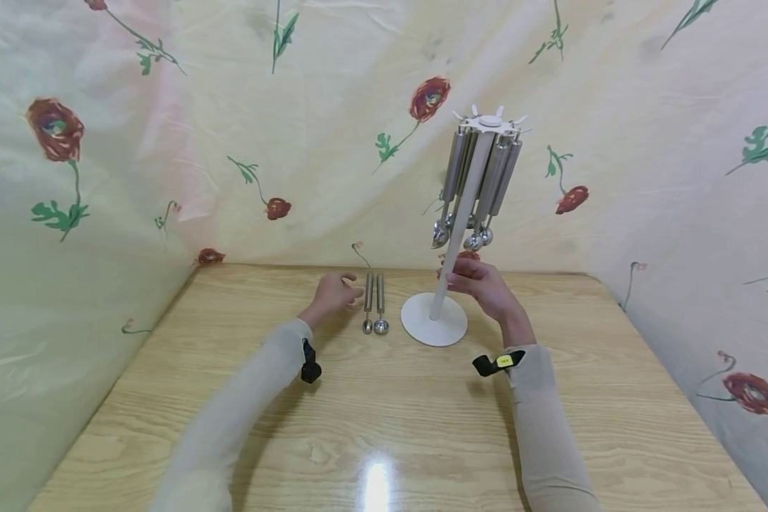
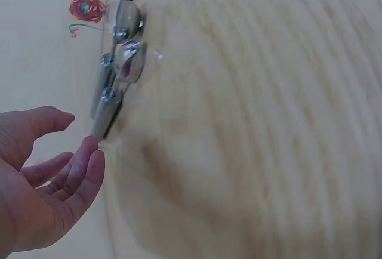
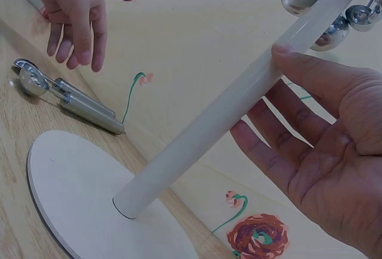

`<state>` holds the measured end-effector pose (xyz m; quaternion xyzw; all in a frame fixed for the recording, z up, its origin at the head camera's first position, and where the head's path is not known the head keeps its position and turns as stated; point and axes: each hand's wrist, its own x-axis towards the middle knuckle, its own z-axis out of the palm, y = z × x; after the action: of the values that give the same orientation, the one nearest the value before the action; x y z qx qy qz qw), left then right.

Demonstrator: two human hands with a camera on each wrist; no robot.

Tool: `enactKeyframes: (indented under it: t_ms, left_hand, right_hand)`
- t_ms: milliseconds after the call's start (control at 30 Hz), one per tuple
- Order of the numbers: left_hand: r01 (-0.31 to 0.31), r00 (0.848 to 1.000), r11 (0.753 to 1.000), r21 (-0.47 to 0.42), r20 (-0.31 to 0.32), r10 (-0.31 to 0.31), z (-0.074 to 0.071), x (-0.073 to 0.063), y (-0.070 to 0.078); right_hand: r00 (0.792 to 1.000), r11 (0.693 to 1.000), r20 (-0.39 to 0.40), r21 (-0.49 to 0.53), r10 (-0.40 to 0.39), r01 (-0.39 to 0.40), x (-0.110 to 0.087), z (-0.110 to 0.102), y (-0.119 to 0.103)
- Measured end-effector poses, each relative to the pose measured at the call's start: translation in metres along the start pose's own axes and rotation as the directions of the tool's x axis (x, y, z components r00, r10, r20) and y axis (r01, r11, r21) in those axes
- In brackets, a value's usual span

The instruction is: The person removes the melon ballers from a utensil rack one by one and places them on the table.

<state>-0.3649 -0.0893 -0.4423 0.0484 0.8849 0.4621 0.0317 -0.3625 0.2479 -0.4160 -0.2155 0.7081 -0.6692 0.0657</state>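
Observation:
My right hand (image 1: pixel 486 288) holds the white pole of an upright stand (image 1: pixel 456 245), its thumb on one side and fingers behind, as the right wrist view shows. The stand's round base (image 1: pixel 419 326) sits on the table. From the rack (image 1: pixel 490 122) at the top hang several metal utensils (image 1: pixel 496 185) with thick handles and shiny bowls. Two metal scoops lie side by side left of the base: a narrow-bowled one (image 1: pixel 368 295) and a round-bowled one (image 1: pixel 380 295). My left hand (image 1: pixel 334 291) hovers beside their handles, fingers loosely bent and holding nothing.
The wood-grain table (image 1: pixel 333 427) reaches back to a flowered cloth (image 1: pixel 333 142) that hangs behind and along both sides. The utensil-laden top of the stand rises in front of the cloth. Dark camera straps (image 1: pixel 308 363) sit on both wrists.

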Motion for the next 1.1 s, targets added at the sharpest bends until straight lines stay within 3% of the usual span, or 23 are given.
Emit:
enactKeyframes:
  t_ms: [200, 400, 700, 1000, 1100]
  left_hand:
    - [-0.089, 0.996, 0.995, 0.039, 0.021, 0.089, -0.017, -0.001, 0.011]
    - [-0.202, 0.979, 0.979, 0.037, -0.006, 0.202, -0.031, 0.0, 0.038]
    - [-0.393, 0.919, 0.916, -0.084, -0.072, 0.387, -0.047, -0.006, 0.105]
    - [-0.523, 0.852, 0.821, -0.229, -0.163, 0.497, -0.056, -0.011, 0.162]
    - [-0.546, 0.838, 0.796, -0.262, -0.171, 0.519, -0.054, -0.012, 0.177]
  right_hand:
    - [1.0, 1.0, 0.003, 0.01, 0.002, -0.002, 0.001, -0.001, 0.0]
    - [1.0, 1.0, 0.005, 0.003, -0.002, 0.002, 0.0, 0.0, -0.003]
    - [1.0, 1.0, -0.001, 0.009, -0.003, 0.003, 0.0, 0.001, -0.001]
    - [1.0, 1.0, 0.009, 0.025, -0.018, 0.018, -0.001, 0.0, 0.0]
    - [1.0, 1.0, 0.01, 0.023, -0.018, 0.018, -0.001, 0.0, -0.001]
